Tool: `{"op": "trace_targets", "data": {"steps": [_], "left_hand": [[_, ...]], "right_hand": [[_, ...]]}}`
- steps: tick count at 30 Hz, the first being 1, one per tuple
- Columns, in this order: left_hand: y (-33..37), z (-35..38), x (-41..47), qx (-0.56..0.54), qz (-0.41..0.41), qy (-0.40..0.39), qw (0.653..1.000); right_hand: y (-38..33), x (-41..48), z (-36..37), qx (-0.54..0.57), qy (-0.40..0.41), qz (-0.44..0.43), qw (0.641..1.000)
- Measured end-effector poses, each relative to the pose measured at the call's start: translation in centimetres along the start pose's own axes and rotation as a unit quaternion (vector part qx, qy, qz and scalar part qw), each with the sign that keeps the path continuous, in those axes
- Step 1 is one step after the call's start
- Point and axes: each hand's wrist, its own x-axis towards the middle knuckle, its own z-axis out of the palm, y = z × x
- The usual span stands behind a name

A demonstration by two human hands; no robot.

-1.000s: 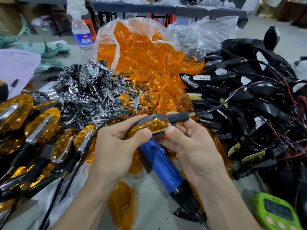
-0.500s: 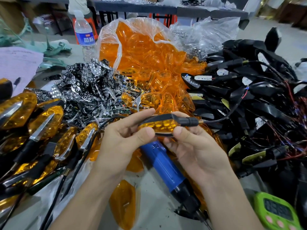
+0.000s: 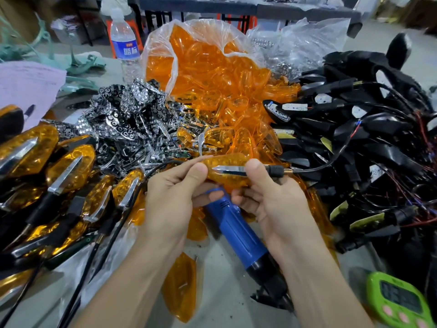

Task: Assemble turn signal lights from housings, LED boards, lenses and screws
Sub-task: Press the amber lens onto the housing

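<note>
Head view, unit: turn signal light point(image 3: 227, 172) held lens-up between both hands, above blue screwdriver point(image 3: 238, 230) lying on worktop point(image 3: 220, 268).
Left hand point(image 3: 172, 197): fingers pinching pointed end.
Right hand point(image 3: 272, 200): fingers clamped on stalk end, thumb on chrome strip.
Risk: screws not visible, so lens liable to lift if unfastened; trailing wire point(image 3: 319, 168) liable to snag in housings pile point(image 3: 366, 138).
Surface: crowded with loose lenses point(image 3: 212, 91), reflectors point(image 3: 127, 119), finished lights point(image 3: 61, 171).
Room: bottle point(image 3: 125, 46) at rear; further tables point(image 3: 212, 5) behind.

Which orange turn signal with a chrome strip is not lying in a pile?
The turn signal held by left hand and right hand above the blue screwdriver; the others lie in the left pile.
</note>
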Motion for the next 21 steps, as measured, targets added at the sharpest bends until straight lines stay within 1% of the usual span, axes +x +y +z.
{"op": "trace_targets", "data": {"steps": [1,2,3,4,5,6,7,8,9,10,11,12,14,15,16,18,19,21], "left_hand": [[-0.1,0.1,0.2,-0.001,-0.020,0.016,1.000],[0.0,0.1,0.3,-0.003,-0.044,0.032,0.999],[0.1,-0.1,0.5,-0.007,-0.065,0.047,0.997],[0.1,-0.2,0.8,-0.011,-0.081,0.065,0.994],[0.2,-0.5,1.0,-0.015,-0.092,0.085,0.992],[0.2,-0.7,1.2,-0.017,-0.099,0.102,0.990],[0.2,-0.8,1.4,-0.016,-0.103,0.114,0.988],[0.1,-1.0,1.5,-0.012,-0.104,0.121,0.987],[0.1,-1.0,1.6,-0.004,-0.103,0.123,0.987],[0.2,-1.1,1.6,0.009,-0.102,0.120,0.988],[0.3,-1.2,1.6,0.027,-0.100,0.109,0.989],[0.4,-1.4,1.6,0.051,-0.097,0.091,0.990],[0.5,-1.6,1.4,0.088,-0.077,0.053,0.992],[0.4,-1.7,1.4,0.100,-0.058,0.047,0.992],[0.2,-1.8,1.4,0.113,-0.036,0.050,0.992],[-0.1,-1.9,1.4,0.125,0.002,0.038,0.991],[-0.2,-2.0,1.3,0.120,0.013,0.006,0.993],[-0.2,-2.2,1.4,0.099,0.024,-0.088,0.991]], "right_hand": [[-0.1,-0.1,0.0,-0.062,0.020,-0.014,0.998],[-0.3,-0.2,-0.2,-0.152,0.058,-0.040,0.986],[-0.4,-0.2,-0.5,-0.261,0.112,-0.083,0.955],[-0.4,-0.4,-0.9,-0.370,0.175,-0.147,0.900],[-0.5,-0.5,-1.1,-0.436,0.237,-0.225,0.839],[-0.6,-0.8,-0.9,-0.460,0.276,-0.299,0.789],[-0.6,-1.1,-0.6,-0.464,0.276,-0.364,0.759],[-0.6,-1.3,-0.5,-0.479,0.238,-0.414,0.737],[-0.3,-1.3,-0.2,-0.517,0.186,-0.429,0.717],[-0.1,-1.1,0.0,-0.559,0.123,-0.422,0.703],[0.2,-1.0,0.0,-0.584,0.065,-0.396,0.706],[0.3,-0.9,0.2,-0.599,0.044,-0.374,0.706],[0.5,-1.0,0.4,-0.606,0.052,-0.361,0.707],[0.8,-1.0,0.1,-0.606,0.062,-0.354,0.710],[0.9,-1.1,0.0,-0.601,0.049,-0.321,0.730],[1.0,-1.0,0.0,-0.564,-0.006,-0.234,0.792],[1.1,-0.9,-0.1,-0.543,-0.026,-0.211,0.813],[1.3,-0.9,-0.2,-0.514,-0.042,-0.211,0.830]]}}
